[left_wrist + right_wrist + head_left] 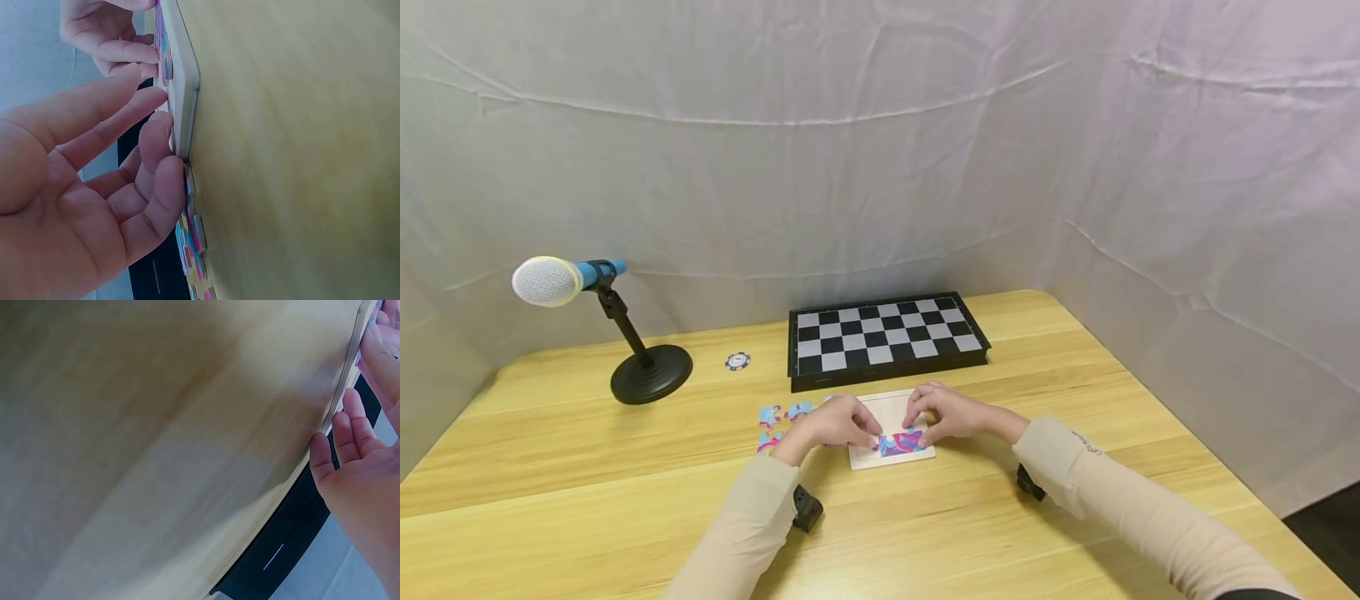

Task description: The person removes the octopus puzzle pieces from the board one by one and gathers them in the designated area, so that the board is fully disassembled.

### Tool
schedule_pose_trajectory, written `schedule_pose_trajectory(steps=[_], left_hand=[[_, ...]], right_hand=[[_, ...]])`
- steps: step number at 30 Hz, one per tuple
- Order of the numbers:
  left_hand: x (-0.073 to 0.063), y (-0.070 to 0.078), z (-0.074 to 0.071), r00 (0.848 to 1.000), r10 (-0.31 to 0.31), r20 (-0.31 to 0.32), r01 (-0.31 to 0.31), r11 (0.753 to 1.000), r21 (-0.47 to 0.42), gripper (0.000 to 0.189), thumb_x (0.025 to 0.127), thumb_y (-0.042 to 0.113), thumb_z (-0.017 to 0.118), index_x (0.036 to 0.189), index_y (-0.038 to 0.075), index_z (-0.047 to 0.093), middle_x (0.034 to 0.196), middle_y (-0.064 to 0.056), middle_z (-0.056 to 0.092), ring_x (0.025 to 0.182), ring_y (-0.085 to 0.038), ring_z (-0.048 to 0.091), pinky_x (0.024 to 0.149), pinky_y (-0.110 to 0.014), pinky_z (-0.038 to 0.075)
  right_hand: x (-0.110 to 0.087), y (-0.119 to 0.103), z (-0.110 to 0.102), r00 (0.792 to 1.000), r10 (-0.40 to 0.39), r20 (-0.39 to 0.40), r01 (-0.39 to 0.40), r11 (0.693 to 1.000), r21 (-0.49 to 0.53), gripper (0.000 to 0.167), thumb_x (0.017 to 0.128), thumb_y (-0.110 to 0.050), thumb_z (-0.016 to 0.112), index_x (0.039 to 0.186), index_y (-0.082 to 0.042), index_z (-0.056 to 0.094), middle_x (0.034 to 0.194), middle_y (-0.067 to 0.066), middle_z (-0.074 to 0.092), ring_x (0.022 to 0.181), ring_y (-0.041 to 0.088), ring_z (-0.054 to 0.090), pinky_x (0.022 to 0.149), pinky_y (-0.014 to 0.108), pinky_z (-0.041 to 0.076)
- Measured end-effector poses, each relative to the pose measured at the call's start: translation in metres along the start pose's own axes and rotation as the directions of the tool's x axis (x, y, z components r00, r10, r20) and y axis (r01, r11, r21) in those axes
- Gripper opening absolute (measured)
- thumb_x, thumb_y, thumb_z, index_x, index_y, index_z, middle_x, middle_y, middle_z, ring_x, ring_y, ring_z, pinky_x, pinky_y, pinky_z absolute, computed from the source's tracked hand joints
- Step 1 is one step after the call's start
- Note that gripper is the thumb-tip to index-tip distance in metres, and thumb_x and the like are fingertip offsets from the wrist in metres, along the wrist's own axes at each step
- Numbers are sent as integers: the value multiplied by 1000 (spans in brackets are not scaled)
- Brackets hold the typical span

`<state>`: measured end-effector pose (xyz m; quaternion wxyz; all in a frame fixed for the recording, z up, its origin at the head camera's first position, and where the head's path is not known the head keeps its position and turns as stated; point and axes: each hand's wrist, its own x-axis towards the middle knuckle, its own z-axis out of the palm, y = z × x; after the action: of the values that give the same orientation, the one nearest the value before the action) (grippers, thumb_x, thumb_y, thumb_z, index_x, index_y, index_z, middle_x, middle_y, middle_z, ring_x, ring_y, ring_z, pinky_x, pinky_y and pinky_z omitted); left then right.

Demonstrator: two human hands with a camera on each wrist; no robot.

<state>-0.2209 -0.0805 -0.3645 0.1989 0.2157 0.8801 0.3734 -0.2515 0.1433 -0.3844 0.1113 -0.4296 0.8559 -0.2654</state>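
Observation:
A pale puzzle tray [871,458] lies on the wooden table, with joined pink, blue and purple puzzle pieces [901,444] along its near side. My left hand [841,419] is over the tray's left part, thumb and index fingertips beside the left end of the joined pieces. In the left wrist view its fingers are loosely bent, with a gap between thumb and index finger. At the right end, my right hand [951,412] pinches a puzzle piece, index fingertip at its far edge and thumb at its right edge. The right hand's other fingers rest by the tray's rim.
Loose puzzle pieces [769,417] lie left of the tray, partly behind the left hand. A black-and-white checkerboard box [887,337] is just beyond the tray. Farther left are a poker chip [737,361] and a blue microphone [553,281] on a black stand [651,373]. Grey cloth [880,167] hangs behind.

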Motion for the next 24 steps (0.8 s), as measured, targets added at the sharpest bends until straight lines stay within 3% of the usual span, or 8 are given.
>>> schedule_pose_trajectory(steps=[9,24], left_hand=[[2,0,1,1000,26,17,-26,1000,1,11,77,-2,65,86,-1,70,65,1,59,50,-8,36,46,-18,30],[2,1,3,999,34,17,-34,999,-4,7,78,-2,63,83,-3,68,58,3,50,49,-8,38,45,-17,31]], right_hand=[[-1,-1,0,1000,-12,-3,12,1000,-5,26,71,-19,74,93,-8,68,99,0,54,99,21,43,86,35,34],[1,1,0,1000,-2,5,2,1000,-17,24,71,-19,74,92,-9,68,97,-2,53,97,20,43,85,35,35]])
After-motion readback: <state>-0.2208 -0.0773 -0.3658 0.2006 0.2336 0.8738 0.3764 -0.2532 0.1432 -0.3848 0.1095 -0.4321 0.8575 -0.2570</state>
